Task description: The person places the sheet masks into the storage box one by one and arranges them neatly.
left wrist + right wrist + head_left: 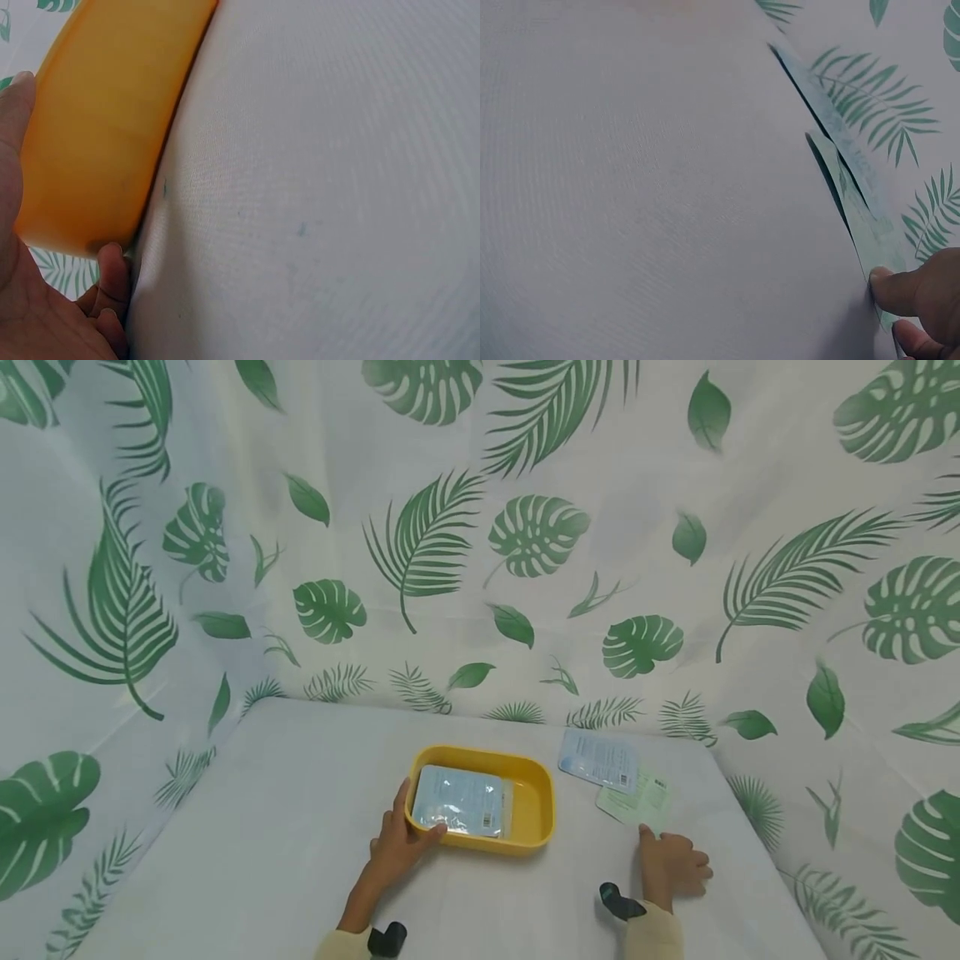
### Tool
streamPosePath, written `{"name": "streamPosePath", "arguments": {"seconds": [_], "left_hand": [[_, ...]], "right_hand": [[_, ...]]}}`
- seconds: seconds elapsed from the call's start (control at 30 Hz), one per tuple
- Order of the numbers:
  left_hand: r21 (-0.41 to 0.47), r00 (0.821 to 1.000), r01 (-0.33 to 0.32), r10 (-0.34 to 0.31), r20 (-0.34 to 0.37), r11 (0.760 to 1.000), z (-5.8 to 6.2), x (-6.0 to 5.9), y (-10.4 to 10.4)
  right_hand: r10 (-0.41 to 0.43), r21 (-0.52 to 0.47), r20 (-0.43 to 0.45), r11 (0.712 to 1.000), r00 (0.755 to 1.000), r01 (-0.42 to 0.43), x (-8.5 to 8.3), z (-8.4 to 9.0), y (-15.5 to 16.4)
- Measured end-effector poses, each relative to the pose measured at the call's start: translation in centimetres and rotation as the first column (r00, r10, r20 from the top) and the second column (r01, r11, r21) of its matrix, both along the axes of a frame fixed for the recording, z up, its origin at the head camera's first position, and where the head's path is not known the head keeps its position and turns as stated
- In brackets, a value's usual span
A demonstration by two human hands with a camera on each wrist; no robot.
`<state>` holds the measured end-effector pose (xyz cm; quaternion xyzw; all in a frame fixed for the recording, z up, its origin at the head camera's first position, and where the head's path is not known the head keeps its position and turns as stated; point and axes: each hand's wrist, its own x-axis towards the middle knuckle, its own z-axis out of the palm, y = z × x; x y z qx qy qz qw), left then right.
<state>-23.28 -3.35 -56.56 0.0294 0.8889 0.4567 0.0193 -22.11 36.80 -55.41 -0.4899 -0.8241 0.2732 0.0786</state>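
A yellow tray [538, 814] sits mid-table with a pale blue packet [459, 800] lying in it. My left hand [400, 839] grips the tray's near left corner, thumb over the rim and fingers along the outside wall; the left wrist view shows the tray wall [105, 127] against my palm [37, 315]. To the right lie a blue packet [598, 759] and a light green packet [637, 799], partly overlapping. My right hand [671, 864] rests on the table, its forefinger touching the green packet's near corner [874, 247]; the other fingers are loosely curled.
A white cloth covers the table [285, 827]. A leaf-print curtain [480, 543] closes in the back and both sides. Bare cloth lies left of the tray and along the near edge. Dark wrist camera mounts [618, 902] show at both sleeves.
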Motion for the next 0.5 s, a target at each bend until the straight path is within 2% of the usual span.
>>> {"name": "streamPosePath", "arguments": {"seconds": [0.13,0.23,0.5], "left_hand": [[-0.011,1.0,-0.004,0.004,0.025,1.0,-0.8,1.1,0.1],[-0.02,0.999,-0.015,0.016,0.049,1.0,-0.9,1.5,0.2],[-0.002,0.999,-0.036,0.036,0.037,0.999,0.0,0.6,0.6]], "right_hand": [[-0.002,-0.006,0.048,1.0,0.999,0.003,0.9,-0.5,0.0],[0.003,-0.025,0.057,1.0,0.998,-0.002,1.3,-0.7,0.0],[0.004,-0.097,0.009,0.995,1.0,-0.003,0.2,0.3,0.7]]}}
